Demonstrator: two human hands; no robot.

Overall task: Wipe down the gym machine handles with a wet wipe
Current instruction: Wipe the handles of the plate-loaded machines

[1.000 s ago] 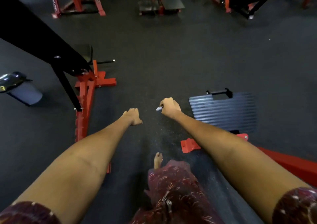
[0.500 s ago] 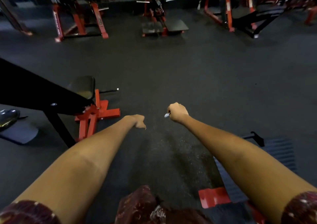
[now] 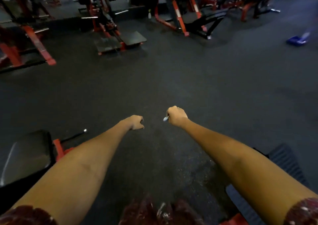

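Observation:
Both my arms reach forward over the dark gym floor. My right hand (image 3: 176, 116) is a fist gripping a small wet wipe (image 3: 165, 118); only a pale tip of the wipe sticks out on the fist's left side. My left hand (image 3: 136, 122) is held out beside it with fingers loosely curled and nothing in it. No machine handle is near either hand. The nearest machine part is a black padded seat (image 3: 27, 155) on a red frame at lower left, with a thin black bar (image 3: 75, 135) ending in a silver tip.
Red and black machines (image 3: 110, 26) line the far side of the floor, with another rack (image 3: 180, 18) to the right. A ribbed black footplate (image 3: 285, 162) lies at lower right. A blue object (image 3: 296, 39) sits far right. Open rubber flooring (image 3: 172, 80) spreads ahead.
The view has tilted up, showing more far machines. The seat and footplate slid down and outward in the frame. Both hands stay out front in much the same pose.

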